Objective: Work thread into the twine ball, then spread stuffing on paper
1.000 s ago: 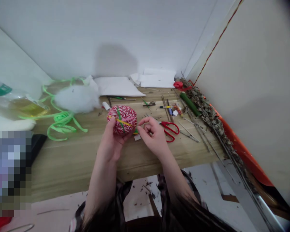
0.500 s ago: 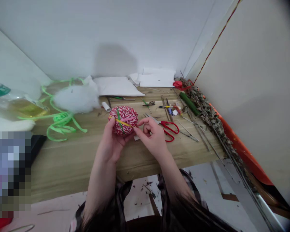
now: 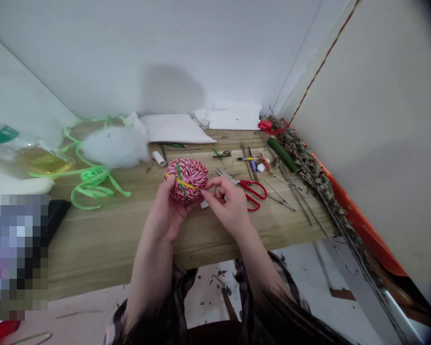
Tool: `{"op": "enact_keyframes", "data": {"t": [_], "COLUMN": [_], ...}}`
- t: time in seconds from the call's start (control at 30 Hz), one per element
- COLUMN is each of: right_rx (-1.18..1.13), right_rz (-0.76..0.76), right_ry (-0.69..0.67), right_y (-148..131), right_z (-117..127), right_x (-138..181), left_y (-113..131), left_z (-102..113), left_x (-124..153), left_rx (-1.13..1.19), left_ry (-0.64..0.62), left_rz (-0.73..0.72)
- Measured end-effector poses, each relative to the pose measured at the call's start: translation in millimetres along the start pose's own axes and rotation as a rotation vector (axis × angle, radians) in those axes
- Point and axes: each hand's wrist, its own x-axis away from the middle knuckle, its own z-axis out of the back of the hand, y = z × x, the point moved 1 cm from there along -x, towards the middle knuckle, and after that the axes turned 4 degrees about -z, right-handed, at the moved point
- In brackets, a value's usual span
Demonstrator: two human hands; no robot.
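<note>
The work in hand looks like fitting a yellow strip (image 3: 187,184) across a red-and-white string ball (image 3: 186,179), which is held just above the wooden table (image 3: 111,239) at the centre of the frame and already crossed by a green strip (image 3: 180,175); the left hand (image 3: 167,213) cups the ball from below, fingers curled round it and thumb up its left side; the right hand (image 3: 230,206) comes in from the right, thumb and forefinger pinched on the yellow strip's end at the ball's lower right edge, the other fingers loosely bent; any tightening would call for a firm left grip so the ball does not turn; both forearms rise from the bottom edge; red scissors (image 3: 253,191) lie just right of the hands.
</note>
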Motion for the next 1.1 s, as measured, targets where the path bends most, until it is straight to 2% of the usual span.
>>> {"op": "enact_keyframes", "data": {"t": [0.17, 0.53, 0.83, 1.1], "right_rx": [0.010, -0.012, 0.134, 0.138], "right_rz": [0.012, 0.058, 0.107, 0.098], "right_ry": [0.002, -0.016, -0.029, -0.021], "right_y": [-0.4, -3.6, -4.4, -3.6], "right_z": [0.1, -0.1, -0.3, -0.2], "right_x": [0.3, 0.2, 0.2, 1.8], "left_y": [-1.3, -0.7, -1.2, -0.8], "left_z": [0.8, -1.3, -0.7, 0.5], "left_x": [-0.5, 0.2, -0.2, -0.5], "left_rx": [-0.015, -0.032, -0.030, 0.001], "left_ry": [-0.030, -0.012, -0.006, -0.020], "left_rz": [-0.009, -0.017, -0.022, -0.020]}}
